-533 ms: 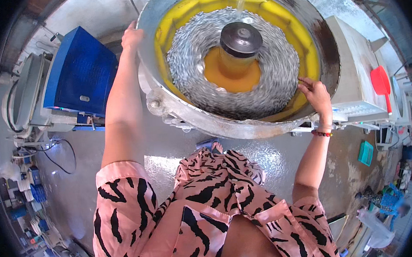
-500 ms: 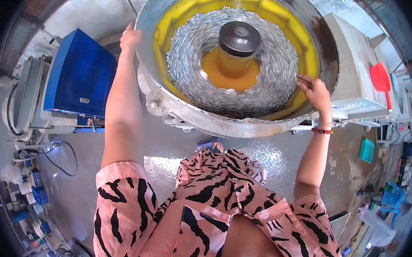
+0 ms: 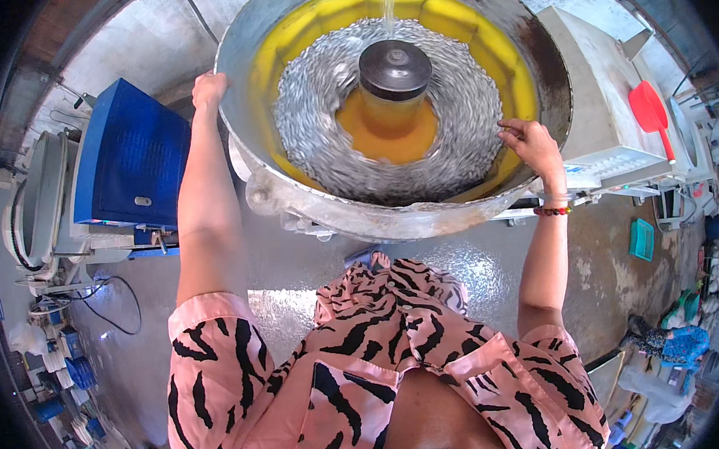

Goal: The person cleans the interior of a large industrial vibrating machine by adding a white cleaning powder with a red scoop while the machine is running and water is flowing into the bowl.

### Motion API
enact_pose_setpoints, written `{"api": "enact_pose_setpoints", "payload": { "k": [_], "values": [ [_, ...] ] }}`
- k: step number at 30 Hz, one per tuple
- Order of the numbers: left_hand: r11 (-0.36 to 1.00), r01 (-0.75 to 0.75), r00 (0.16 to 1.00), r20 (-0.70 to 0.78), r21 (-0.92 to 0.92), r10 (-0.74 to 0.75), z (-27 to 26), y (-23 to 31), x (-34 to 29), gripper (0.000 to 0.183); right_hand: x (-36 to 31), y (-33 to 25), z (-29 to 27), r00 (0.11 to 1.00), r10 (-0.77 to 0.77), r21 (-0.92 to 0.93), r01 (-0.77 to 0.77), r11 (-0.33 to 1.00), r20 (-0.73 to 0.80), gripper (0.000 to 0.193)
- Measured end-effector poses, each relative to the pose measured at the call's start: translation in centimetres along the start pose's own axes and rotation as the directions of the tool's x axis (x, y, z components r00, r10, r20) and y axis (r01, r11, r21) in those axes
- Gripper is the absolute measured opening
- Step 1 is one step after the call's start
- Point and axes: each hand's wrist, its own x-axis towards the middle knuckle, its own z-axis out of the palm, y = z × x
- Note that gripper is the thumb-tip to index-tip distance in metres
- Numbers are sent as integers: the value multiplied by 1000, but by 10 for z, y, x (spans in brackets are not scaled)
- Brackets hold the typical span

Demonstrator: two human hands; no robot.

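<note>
A large round vibratory tub with a grey metal rim stands in front of me. Inside its yellow lining, a ring of small silvery metal pieces is blurred by motion. The tub's centre post wears a black round cap, with an orange-yellow base below it. A thin stream of water falls in behind the cap. My left hand is closed on the rim at the left. Over the right inner edge, my right hand has its fingertips pinched beside the pieces; what they hold, if anything, is too small to name.
A blue cabinet stands left of the tub, with another round machine beyond it. On the right are a pale box-like housing and a red scoop. A teal basket lies on the wet floor.
The whole view has shifted, so the tub appears slightly further left. My left hand stays on the rim and my right hand stays pinched by the pieces. The metal pieces keep moving.
</note>
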Motion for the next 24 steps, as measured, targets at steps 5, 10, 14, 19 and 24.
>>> {"api": "enact_pose_setpoints", "payload": {
  "k": [5, 10, 14, 19, 24],
  "values": [
    [1000, -7, 1000, 7, -23, 7, 0, 2, -3, 46, 6, 11, 1, 1000, -9, 69, 7, 998, 28, 31],
    [994, -65, 998, -26, -85, 63, 0, -6, 1, 51, 8, 11, 1, 997, -34, 64, 29, 998, 75, 29],
    [995, -93, 994, -68, -24, 91, 9, -16, 24, 54, 6, 7, 0, 996, -37, 123, 26, 992, 85, 29],
    [993, -54, 998, -43, -107, 50, 8, -11, 14, 55, 4, 2, -2, 995, -9, 115, -3, 993, 101, 30],
    [993, -72, 997, -15, -89, 71, 6, -9, 13, 57, 4, 6, -1, 995, -48, 142, 36, 989, 82, 29]
  ]
}}
